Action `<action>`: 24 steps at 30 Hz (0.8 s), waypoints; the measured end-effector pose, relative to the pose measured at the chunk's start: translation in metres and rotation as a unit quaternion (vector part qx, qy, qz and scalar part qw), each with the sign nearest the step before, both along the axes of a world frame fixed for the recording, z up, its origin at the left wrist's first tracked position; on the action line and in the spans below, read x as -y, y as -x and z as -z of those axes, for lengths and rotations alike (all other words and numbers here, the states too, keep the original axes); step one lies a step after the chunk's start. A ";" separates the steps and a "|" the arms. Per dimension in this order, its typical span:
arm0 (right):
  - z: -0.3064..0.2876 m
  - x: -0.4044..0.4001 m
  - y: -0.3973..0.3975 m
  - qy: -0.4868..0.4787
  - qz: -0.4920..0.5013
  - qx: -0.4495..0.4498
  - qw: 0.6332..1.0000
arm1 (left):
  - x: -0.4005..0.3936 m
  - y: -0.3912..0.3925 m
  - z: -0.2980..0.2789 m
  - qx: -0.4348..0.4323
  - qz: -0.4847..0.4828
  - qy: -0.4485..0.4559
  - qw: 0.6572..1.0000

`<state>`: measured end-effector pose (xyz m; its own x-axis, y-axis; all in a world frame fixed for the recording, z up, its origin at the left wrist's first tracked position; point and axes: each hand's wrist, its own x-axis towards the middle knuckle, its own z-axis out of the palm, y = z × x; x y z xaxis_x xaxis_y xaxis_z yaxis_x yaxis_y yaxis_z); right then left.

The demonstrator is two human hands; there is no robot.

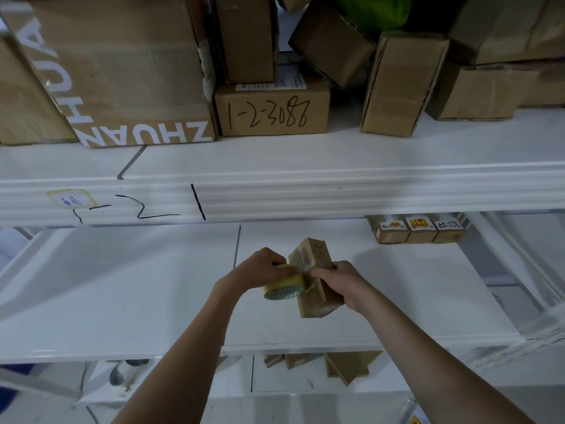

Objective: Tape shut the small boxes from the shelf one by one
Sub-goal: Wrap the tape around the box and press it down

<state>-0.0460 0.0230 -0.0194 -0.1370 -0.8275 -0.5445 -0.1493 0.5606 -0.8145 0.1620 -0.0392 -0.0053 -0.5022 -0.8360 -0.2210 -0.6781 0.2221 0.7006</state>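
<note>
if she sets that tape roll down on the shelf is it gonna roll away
Probably only if set on its edge: the tape roll is round and the shelf looks smooth. Laid flat it should stay. It likely feels light and stiff, since the left hand holds it easily.

A large cardboard carton printed with white letters stands on the upper white shelf. Just beside it sits a carton with handwritten numbers. A green bag lies behind, higher up.

Both arms extended forward, hands meeting at centre.
Left hand fingers curled, gripping; right hand fingers curled, gripping.
</note>
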 end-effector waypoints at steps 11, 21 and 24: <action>0.006 -0.003 0.015 -0.029 0.005 0.052 0.998 | 0.006 -0.018 -0.003 -0.013 0.017 -0.055 0.998; -0.003 -0.004 0.011 -0.014 0.001 0.130 0.991 | 0.001 -0.022 0.021 0.085 -0.027 0.017 0.996; -0.008 -0.007 0.012 0.003 -0.008 0.159 0.987 | 0.002 -0.020 0.019 0.072 -0.031 0.004 0.997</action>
